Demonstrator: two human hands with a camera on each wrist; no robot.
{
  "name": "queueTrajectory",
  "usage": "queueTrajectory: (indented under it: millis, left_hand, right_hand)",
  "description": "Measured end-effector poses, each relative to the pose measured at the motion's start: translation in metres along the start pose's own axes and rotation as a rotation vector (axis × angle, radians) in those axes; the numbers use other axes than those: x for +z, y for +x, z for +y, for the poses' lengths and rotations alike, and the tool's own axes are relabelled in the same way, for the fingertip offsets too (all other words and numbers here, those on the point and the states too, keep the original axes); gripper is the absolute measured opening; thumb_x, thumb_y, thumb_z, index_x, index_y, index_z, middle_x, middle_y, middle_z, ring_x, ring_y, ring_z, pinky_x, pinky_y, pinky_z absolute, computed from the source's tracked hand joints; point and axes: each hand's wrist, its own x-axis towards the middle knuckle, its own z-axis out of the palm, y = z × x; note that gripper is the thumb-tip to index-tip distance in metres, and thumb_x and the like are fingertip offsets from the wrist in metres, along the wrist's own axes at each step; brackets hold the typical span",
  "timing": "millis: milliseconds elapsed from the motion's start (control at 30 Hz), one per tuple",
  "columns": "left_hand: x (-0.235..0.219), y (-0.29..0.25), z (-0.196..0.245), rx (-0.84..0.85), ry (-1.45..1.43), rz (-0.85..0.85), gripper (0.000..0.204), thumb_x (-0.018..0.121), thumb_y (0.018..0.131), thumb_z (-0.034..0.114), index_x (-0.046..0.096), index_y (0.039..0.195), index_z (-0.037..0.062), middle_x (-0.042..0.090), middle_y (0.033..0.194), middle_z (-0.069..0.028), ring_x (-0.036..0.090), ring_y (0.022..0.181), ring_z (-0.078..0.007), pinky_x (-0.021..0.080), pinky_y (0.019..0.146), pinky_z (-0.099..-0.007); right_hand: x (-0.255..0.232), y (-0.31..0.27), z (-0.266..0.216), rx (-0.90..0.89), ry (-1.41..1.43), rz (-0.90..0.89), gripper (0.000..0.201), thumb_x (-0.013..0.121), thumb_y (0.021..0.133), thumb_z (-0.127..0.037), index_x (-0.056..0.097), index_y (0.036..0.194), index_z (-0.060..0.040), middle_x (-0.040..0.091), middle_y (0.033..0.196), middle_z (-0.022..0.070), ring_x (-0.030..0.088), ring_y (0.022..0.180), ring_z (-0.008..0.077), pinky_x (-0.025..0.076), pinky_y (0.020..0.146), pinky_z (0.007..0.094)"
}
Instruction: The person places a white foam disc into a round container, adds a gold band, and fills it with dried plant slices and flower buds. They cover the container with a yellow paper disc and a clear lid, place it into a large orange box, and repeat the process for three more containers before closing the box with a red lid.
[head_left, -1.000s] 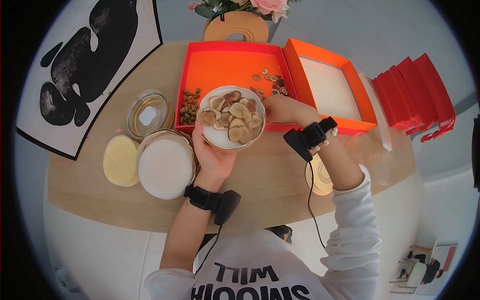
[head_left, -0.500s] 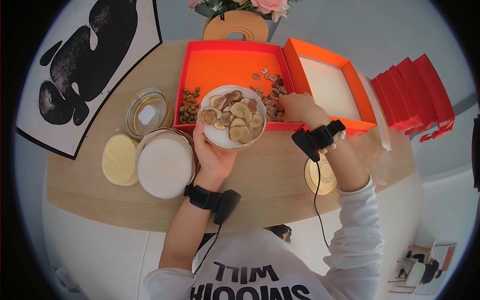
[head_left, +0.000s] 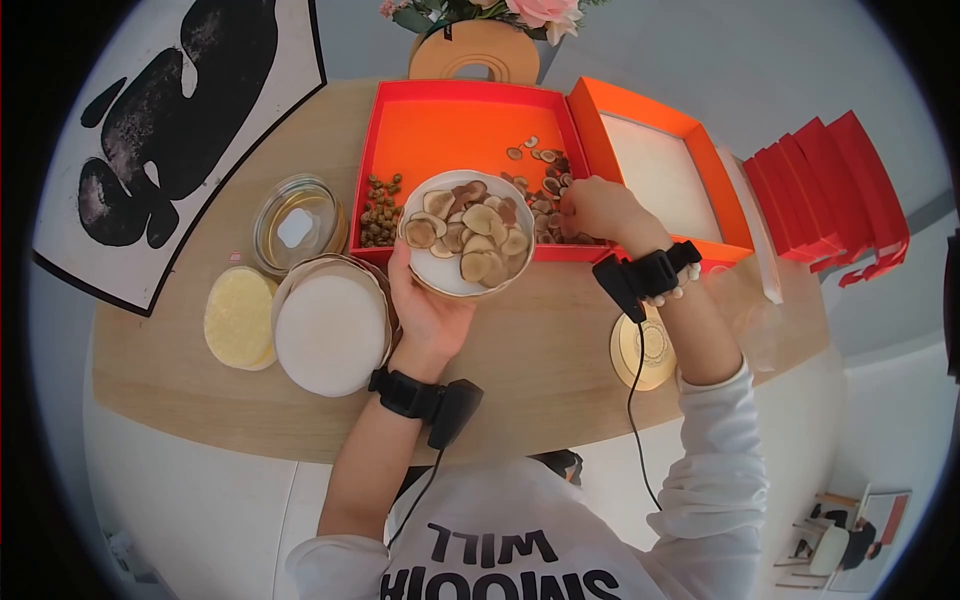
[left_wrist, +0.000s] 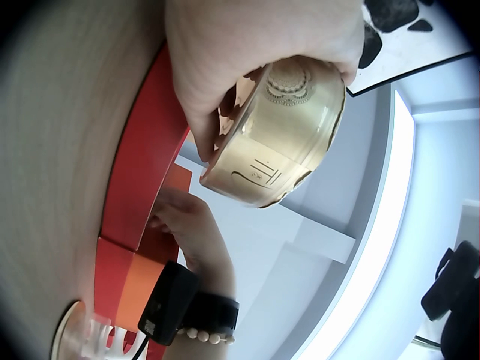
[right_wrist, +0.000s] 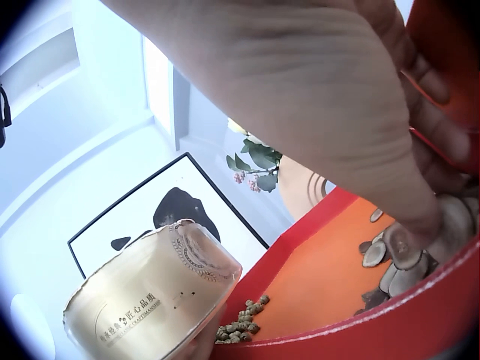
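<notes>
The tub [head_left: 430,269] is held mid-frame by the front wall of the red box [head_left: 455,125], gripped round its side by the left hand [head_left: 430,318], opening up, presumably so the slices [head_left: 480,238] inside don't spill. The loose slices [head_left: 551,186] at the box's lower right are touched by the bent right hand [head_left: 607,213]; fingertips are half hidden, so whether any's pinched can't be told. The pellets [head_left: 379,214] are set apart lower left, probably to avoid mixing.

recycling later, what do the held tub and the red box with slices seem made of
Held tub: perhaps plastic or coated card, pale gold, softly glossy, given its reflections. Red box: likely rigid paperboard, fairly matte, given its flat walls and whitish rim line.
</notes>
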Motion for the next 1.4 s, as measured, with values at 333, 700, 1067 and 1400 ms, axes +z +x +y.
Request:
queueTrajectory:
  millis: [333,700,1067,1400]
  left_hand:
    - [0.0,0.001,0.0,-0.002,0.017,0.002,0.061,0.036,0.084,0.05,0.032,0.13,0.0107,0.035,0.132,-0.0083,0.035,0.121,-0.0258,0.031,0.098,-0.0426]
    - [0.001,0.0,0.0,0.002,0.033,0.016,0.06,0.036,0.084,0.05,0.032,0.13,0.0109,0.036,0.132,-0.0079,0.035,0.121,-0.0258,0.032,0.098,-0.0425]
    - [0.003,0.001,0.0,-0.021,0.032,0.004,0.061,0.032,0.084,0.052,0.033,0.129,0.0107,0.038,0.13,-0.0074,0.037,0.119,-0.024,0.034,0.096,-0.0415]
    - [0.002,-0.002,0.001,-0.073,0.043,0.017,0.057,0.032,0.084,0.054,0.039,0.125,0.0145,0.044,0.125,-0.0052,0.041,0.116,-0.0216,0.037,0.092,-0.0398]
  right_hand:
    - [-0.014,-0.008,0.004,-0.023,0.141,0.213,0.021,0.057,0.079,-0.028,0.065,0.078,-0.0082,0.063,0.07,0.0044,0.06,0.07,0.022,0.046,0.064,0.032]
    - [-0.02,-0.016,0.005,-0.018,0.178,0.229,0.024,0.055,0.081,-0.028,0.064,0.081,-0.006,0.064,0.073,0.006,0.06,0.069,0.022,0.046,0.064,0.0317]
    - [-0.034,-0.049,-0.057,-0.438,0.923,0.309,0.017,0.061,0.076,-0.02,0.063,0.078,-0.0031,0.059,0.063,0.0068,0.054,0.056,0.0144,0.043,0.053,0.0251]
    - [-0.02,-0.041,-0.089,-0.661,0.617,0.478,0.013,0.06,0.075,-0.01,0.062,0.084,-0.0003,0.057,0.069,0.0097,0.052,0.059,0.0186,0.041,0.056,0.0279]
